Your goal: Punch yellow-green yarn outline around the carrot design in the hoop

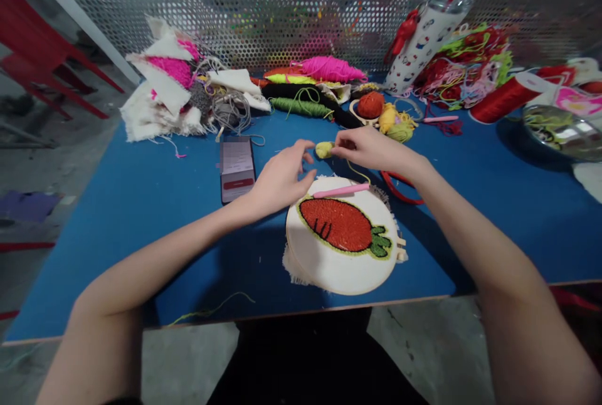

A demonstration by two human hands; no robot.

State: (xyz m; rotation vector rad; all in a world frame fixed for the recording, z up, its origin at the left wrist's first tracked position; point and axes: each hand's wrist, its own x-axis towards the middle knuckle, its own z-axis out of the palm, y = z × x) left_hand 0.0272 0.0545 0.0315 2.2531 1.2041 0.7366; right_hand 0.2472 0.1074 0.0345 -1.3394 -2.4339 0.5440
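Observation:
A small ball of yellow-green yarn (pixel 323 150) is between my hands, just beyond the embroidery hoop. My right hand (pixel 364 147) is closed, with its fingertips pinching the yarn at the ball's right side. To the left, my left hand (pixel 285 176) holds nothing, its fingers curved and apart near the ball. The round hoop (pixel 338 276) holds white cloth with a red-orange carrot (pixel 336 224) worked in loops, outlined in black and yellow-green, with a green top. Across the hoop's far part lies a pink punch needle pen (pixel 341 191). A yellow-green strand runs from its right end up toward my right hand.
A phone (pixel 237 170) lies left of my left hand. Along the back are cloth scraps (pixel 160 94), yarn skeins (pixel 329 69), a patterned tumbler (pixel 426 41), tangled yarn (pixel 470 66) and a red thread spool (pixel 505 98). A metal bowl (pixel 564 132) stands far right.

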